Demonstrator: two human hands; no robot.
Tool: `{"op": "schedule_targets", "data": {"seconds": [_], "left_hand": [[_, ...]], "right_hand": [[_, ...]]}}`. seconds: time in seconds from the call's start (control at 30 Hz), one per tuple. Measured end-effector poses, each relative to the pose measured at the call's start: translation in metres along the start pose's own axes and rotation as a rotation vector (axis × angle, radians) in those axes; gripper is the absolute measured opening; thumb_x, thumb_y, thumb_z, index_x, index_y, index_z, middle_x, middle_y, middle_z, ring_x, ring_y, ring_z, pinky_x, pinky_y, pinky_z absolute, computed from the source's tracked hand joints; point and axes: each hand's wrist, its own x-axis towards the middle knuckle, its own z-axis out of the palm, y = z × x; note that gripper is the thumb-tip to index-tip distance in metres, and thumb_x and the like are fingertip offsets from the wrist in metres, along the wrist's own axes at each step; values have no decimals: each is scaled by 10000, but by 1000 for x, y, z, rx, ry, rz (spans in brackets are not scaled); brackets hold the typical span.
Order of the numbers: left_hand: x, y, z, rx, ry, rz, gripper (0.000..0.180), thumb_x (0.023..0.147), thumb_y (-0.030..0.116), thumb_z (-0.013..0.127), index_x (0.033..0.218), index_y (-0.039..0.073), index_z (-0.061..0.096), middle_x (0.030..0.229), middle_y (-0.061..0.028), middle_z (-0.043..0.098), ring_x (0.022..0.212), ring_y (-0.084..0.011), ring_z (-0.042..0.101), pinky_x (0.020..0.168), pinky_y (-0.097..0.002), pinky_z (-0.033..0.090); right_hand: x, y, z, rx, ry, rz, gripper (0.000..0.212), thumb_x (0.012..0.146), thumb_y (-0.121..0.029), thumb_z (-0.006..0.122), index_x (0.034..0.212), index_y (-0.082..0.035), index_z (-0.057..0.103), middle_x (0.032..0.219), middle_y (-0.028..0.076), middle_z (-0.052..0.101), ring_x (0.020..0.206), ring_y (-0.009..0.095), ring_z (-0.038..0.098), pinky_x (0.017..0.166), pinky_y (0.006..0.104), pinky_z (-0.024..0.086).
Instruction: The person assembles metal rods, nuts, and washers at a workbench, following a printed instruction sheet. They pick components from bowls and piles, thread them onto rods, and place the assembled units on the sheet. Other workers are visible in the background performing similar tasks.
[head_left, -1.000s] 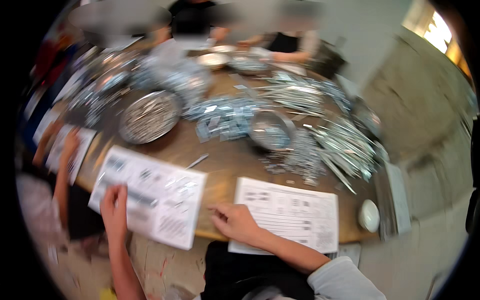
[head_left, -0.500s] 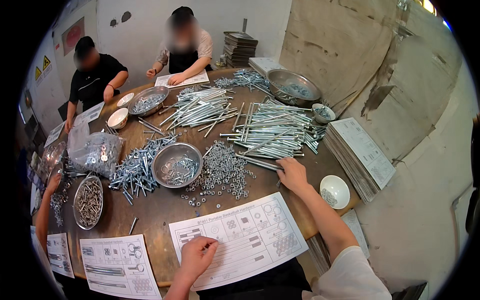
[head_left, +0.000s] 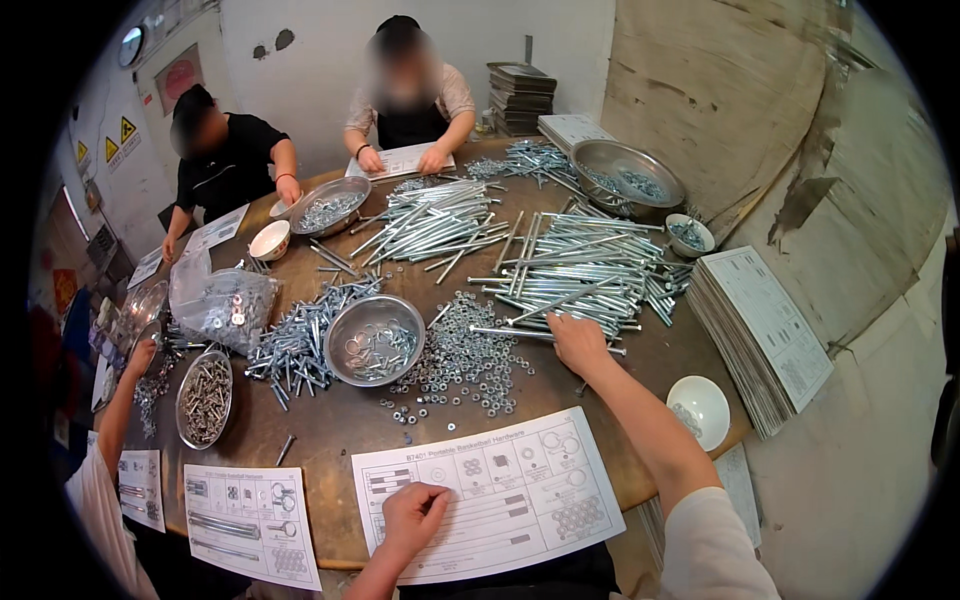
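- My right hand [head_left: 578,342] is over on the right, fingers curled down at the near edge of the long bolts [head_left: 575,270]. It's touching that pile, but from my feed I can't make out whether it has a grip on one.
- The long bolts lie in a loose, silvery heap, right of the desk's middle. There's a second heap of similar rods [head_left: 425,220] farther off and to the left.
- Left hand [head_left: 415,515] is near me, over the printed sheet [head_left: 560,470], loosely curled with the thumb close to the fingers. Can't see if anything's tucked in there, or if it's actually touching the paper.
- Just past the sheet I've got a scatter of small nuts [head_left: 470,360], with a round steel bowl [head_left: 352,315] of rings beside it on the left, then a heap of shorter bolts [head_left: 310,340].
- Near right on the desk [head_left: 330,420]: a white bowl [head_left: 712,398] with some small pieces inside. A thick stack of printed sheets [head_left: 770,310] sits beyond it.
- Two co-workers are at the far side, one in black [head_left: 235,160], one in a light top with a dark apron [head_left: 410,120].
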Motion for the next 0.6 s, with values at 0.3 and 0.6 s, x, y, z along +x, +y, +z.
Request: {"op": "schedule_targets", "data": {"seconds": [0.3,0.6], "left_hand": [[-9,-10,-4,74,105,200,118,838,199,712,843,82,725,764,-83,676,693,-271,646,616,-365,500],[-21,-20,4,-31,121,181,122,866,215,651,850,97,679,799,-64,662,762,-271,646,646,-391,500]], "right_hand": [[47,-28,1,-25,-330,181,203,860,-169,594,1014,-48,646,923,213,691,887,387,677,761,500,527],[34,8,5,-29,-68,-155,341,670,-131,755,898,-29,523,803,210,619,789,440,612,679,539,470]]}}
